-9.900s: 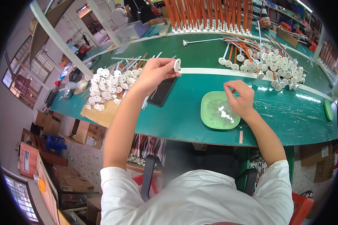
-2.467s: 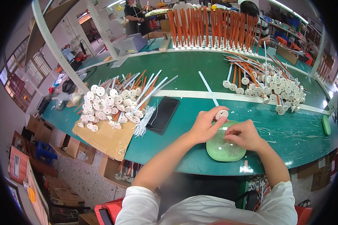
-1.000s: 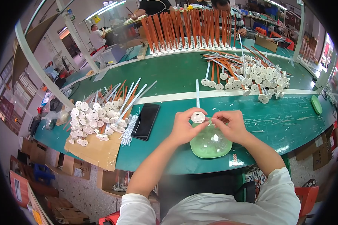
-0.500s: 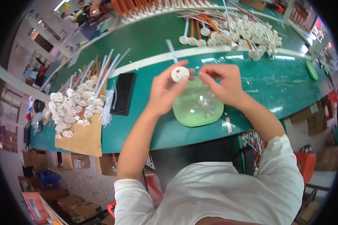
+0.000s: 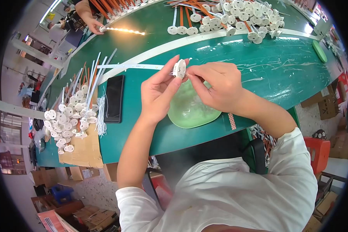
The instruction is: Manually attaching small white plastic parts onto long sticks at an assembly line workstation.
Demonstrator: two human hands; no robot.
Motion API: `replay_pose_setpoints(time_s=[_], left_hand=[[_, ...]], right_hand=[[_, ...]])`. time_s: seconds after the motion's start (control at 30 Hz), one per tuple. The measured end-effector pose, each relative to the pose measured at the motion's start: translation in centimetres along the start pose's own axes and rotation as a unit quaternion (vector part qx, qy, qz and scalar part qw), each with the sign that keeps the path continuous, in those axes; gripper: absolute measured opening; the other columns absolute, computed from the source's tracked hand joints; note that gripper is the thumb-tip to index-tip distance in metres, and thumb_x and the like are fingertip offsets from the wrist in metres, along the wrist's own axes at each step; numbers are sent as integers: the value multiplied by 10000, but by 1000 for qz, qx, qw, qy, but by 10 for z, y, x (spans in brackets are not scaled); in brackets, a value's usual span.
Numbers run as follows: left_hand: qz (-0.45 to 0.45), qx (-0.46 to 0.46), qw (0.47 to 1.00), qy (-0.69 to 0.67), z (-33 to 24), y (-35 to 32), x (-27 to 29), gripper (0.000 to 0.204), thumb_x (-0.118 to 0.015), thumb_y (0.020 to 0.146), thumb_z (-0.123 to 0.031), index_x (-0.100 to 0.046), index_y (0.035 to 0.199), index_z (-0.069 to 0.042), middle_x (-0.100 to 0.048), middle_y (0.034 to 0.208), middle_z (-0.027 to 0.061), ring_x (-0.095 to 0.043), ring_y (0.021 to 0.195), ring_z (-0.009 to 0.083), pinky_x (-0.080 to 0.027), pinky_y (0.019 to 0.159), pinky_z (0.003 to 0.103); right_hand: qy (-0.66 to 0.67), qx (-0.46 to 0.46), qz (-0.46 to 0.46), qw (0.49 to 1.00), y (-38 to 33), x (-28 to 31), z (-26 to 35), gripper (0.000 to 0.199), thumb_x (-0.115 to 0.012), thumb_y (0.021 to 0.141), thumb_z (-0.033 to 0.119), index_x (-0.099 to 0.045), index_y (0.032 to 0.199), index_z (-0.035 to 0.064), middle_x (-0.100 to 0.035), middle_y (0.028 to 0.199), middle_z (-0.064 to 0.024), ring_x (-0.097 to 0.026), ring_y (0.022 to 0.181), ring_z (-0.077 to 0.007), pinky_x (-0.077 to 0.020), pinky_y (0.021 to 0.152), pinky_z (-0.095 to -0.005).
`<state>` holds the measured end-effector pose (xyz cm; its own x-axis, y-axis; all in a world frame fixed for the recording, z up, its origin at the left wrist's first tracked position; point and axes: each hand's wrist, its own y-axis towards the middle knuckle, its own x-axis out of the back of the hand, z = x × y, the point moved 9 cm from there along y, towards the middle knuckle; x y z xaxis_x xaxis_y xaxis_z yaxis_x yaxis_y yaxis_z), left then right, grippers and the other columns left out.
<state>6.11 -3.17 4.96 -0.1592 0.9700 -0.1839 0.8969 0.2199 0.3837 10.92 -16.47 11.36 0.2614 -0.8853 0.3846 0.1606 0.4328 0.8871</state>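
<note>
Above the green plate (image 5: 189, 112), the left hand (image 5: 156, 92) pinches a white round lamp holder (image 5: 179, 68) steady while the right hand (image 5: 216, 87), fingertips closed, apparently works something tiny into it.

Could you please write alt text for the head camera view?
Both hands, left hand and right hand, pinch a small white round part above a pale green dish on a green table. A black phone lies to the left.
</note>
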Motion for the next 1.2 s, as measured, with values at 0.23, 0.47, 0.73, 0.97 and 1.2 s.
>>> replay_pose_setpoints(time_s=[0.23, 0.47, 0.73, 0.97, 1.2], left_hand=[[-23, -6, 1000, 20, 3, -3, 3, 476, -587, 991, 27, -473, 1452, 59, -606, 1359, 217, -535, 1343, 339, -466, 1117, 483], [-26, -18, 999, 41, 6, -5, 1, 464, -594, 992, 20, -485, 1441, 64, -611, 1346, 228, -554, 1320, 347, -485, 1100, 472], [-10, 44, 993, 109, -15, -6, 13, 410, -590, 1008, -31, -545, 1408, 44, -675, 1259, 156, -660, 1136, 206, -525, 1002, 354], [211, 77, 880, 418, -49, -13, -11, 329, -571, 993, -154, -636, 1251, 39, -707, 1097, 219, -693, 1002, 332, -543, 870, 409], [108, 6, 894, 435, -88, -9, 33, 264, -556, 966, -145, -683, 1094, 48, -694, 1039, 251, -657, 953, 441, -526, 837, 466]], right_hand=[[-15, 38, -1, 999, 0, -3, 7, 166, -723, 744, -78, -685, 884, 5, -656, 703, -92, -619, 538, -232, -470, 470, -325], [-18, 53, 10, 998, -1, -8, 11, 183, -706, 730, -90, -680, 890, -7, -641, 705, -92, -617, 550, -234, -466, 474, -338], [103, -58, -13, 993, 6, -4, -12, 100, -766, 809, 8, -724, 899, -4, -711, 736, -85, -644, 565, -176, -494, 509, -272], [63, -150, -14, 987, 9, 11, -44, 52, -763, 860, 45, -735, 861, 1, -705, 718, -55, -577, 556, -72, -435, 504, -225], [40, -141, -32, 989, 22, 12, -58, 53, -756, 859, 45, -733, 862, -3, -703, 709, -52, -605, 575, -80, -429, 501, -222]])
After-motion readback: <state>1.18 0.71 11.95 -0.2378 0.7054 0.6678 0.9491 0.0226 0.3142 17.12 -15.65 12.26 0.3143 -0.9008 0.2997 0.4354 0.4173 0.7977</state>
